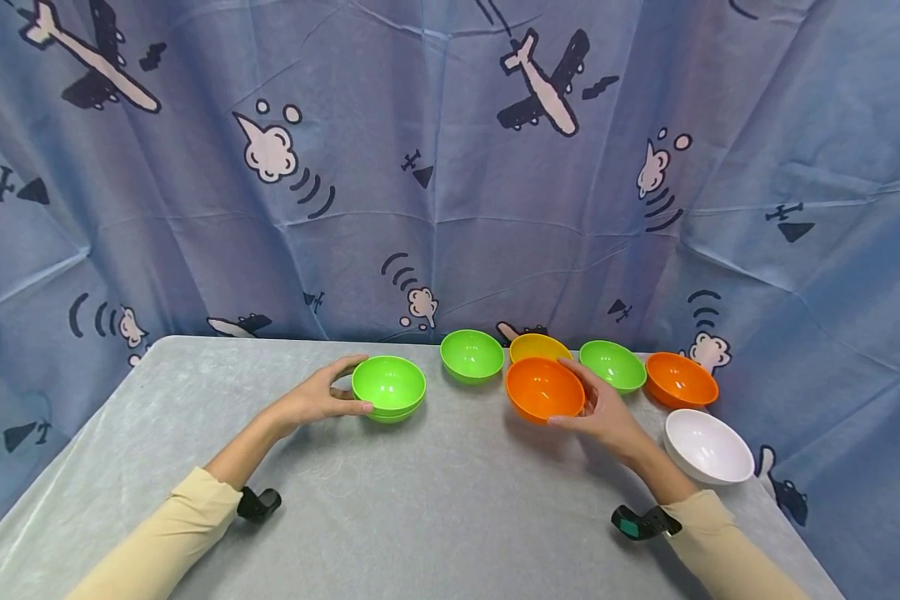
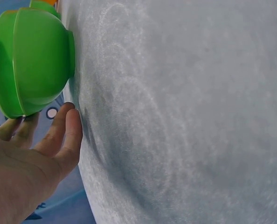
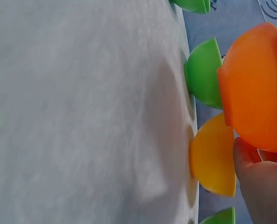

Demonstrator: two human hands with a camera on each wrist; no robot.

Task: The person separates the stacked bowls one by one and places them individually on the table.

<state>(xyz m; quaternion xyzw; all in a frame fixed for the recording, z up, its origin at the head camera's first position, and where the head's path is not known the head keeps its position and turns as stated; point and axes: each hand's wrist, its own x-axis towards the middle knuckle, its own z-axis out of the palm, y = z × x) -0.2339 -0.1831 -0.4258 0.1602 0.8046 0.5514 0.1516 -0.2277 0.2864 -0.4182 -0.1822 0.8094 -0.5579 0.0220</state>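
Observation:
On the left of the table, two nested green bowls (image 1: 388,385) are held at the rim by my left hand (image 1: 319,397), thumb on the near side and fingers at the back. The left wrist view shows the outer green bowl (image 2: 40,56) with its foot close to the cloth; whether it touches is hard to tell. My right hand (image 1: 607,417) grips an orange bowl (image 1: 544,390) by its right side. That orange bowl (image 3: 257,91) is raised off the table, its shadow falling on the cloth below. Its inside is bare.
Along the back edge stand a green bowl (image 1: 472,357), a partly hidden yellow bowl (image 1: 538,345), another green bowl (image 1: 612,367) and a second orange bowl (image 1: 681,380). A white bowl (image 1: 708,447) sits at the right edge. A blue patterned curtain (image 1: 450,167) hangs behind the pale table (image 1: 420,517).

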